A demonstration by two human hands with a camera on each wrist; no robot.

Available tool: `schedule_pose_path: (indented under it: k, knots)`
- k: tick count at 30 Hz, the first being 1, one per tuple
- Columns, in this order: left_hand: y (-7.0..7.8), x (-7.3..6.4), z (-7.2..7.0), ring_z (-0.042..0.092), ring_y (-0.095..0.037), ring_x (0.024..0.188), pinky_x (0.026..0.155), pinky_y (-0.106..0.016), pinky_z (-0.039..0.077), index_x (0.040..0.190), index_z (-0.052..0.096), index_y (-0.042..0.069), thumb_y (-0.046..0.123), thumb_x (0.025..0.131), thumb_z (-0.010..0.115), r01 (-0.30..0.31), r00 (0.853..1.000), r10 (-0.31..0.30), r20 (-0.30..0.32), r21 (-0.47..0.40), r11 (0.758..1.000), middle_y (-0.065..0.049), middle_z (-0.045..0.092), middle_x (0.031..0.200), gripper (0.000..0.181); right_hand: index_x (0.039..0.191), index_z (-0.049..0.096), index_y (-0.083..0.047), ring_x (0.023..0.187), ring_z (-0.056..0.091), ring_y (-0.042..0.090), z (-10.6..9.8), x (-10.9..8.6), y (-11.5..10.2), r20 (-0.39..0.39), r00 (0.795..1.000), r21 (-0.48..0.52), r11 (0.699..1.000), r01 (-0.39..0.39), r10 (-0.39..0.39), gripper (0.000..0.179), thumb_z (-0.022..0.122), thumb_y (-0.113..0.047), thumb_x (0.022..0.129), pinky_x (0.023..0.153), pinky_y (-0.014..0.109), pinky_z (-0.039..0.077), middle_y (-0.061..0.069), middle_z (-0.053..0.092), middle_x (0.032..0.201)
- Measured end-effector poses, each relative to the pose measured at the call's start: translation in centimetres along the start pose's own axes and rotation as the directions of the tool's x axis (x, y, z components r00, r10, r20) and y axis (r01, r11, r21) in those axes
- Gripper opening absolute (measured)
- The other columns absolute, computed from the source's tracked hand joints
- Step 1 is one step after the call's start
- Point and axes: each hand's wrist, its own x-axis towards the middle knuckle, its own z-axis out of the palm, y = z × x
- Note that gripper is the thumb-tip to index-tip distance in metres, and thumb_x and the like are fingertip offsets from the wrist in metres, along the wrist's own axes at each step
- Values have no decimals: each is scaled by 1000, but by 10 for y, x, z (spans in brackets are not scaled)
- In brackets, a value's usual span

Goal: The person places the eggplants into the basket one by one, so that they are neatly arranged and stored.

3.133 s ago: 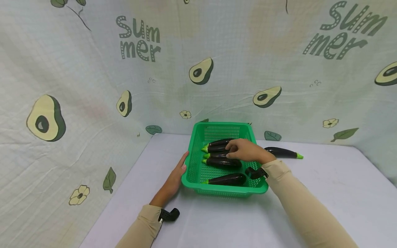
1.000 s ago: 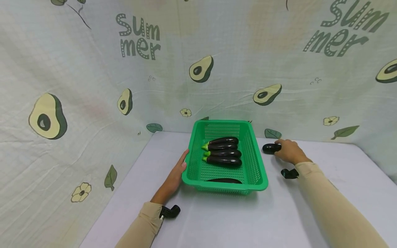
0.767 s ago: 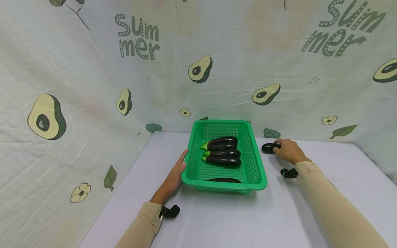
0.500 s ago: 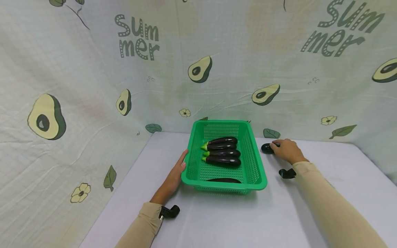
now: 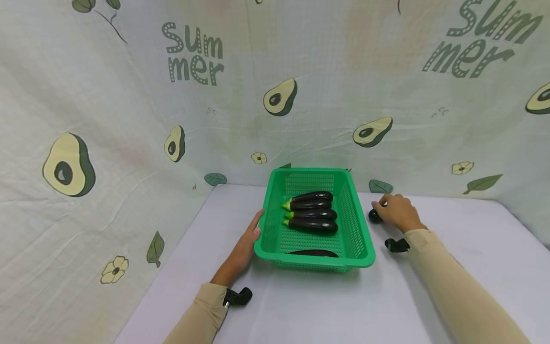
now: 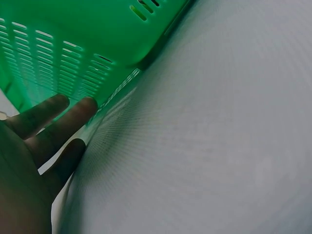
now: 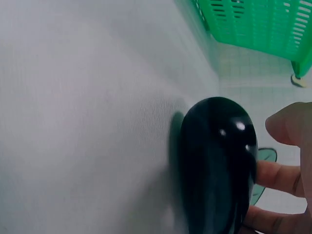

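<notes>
A green plastic basket (image 5: 366, 234) stands on the table, holding several dark eggplants (image 5: 311, 225) with green stem ends in a row. Another eggplant (image 5: 315, 252) lies at its near side, partly hidden by the rim. My left hand (image 5: 244, 243) rests against the basket's left side with fingers extended; the left wrist view shows the fingertips (image 6: 87, 103) at the slotted wall. To the right of the basket, my right hand (image 5: 399, 212) is at a loose eggplant (image 7: 217, 165). Its fingers curl along one side while the thumb (image 7: 282, 124) shows apart from the skin.
A white cloth covers the table (image 5: 301, 306). Behind it hangs a curtain (image 5: 326, 57) printed with avocados, leaves and lettering. The basket's right wall stands between the loose eggplant and those inside.
My right hand left the eggplants in the basket and went right to the loose eggplant. That eggplant has since turned, its rounded end now facing nearer me. My left hand stays at the basket.
</notes>
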Motion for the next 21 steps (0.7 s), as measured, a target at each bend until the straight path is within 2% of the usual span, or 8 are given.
schedule_pose_path:
  k: [8,12,18,21]
  knots:
    - [3,1,1,7,-35,151,118,-57,10,160,9,0,14,109,23,-11,1000,11,-15,9,1000,-19,9,165,55,107,68,8,94,53,43,3,-7,-5,-21,999,0,999,-42,42,52,58,-42,97,71,54,47,29,58,105]
    - [3,1,1,7,-34,151,118,-55,10,160,9,1,13,109,23,-16,1000,16,-13,-4,1000,-19,10,165,54,103,69,9,97,50,45,2,-14,-7,-31,998,10,998,-59,60,47,61,-37,96,72,54,46,30,57,106]
    - [2,1,0,7,-33,151,118,-55,9,161,9,2,14,109,23,-14,1000,14,-6,-8,1000,-18,9,165,54,93,70,8,95,50,49,3,-22,0,-110,993,41,998,-39,44,34,65,-26,91,76,58,43,28,61,96]
    - [2,1,1,7,-34,151,118,-56,11,160,8,2,14,109,22,-8,1000,8,-5,-3,1000,-19,9,165,55,95,68,8,96,48,49,5,-26,4,-129,990,78,996,-51,61,34,66,-25,90,78,58,41,29,59,96]
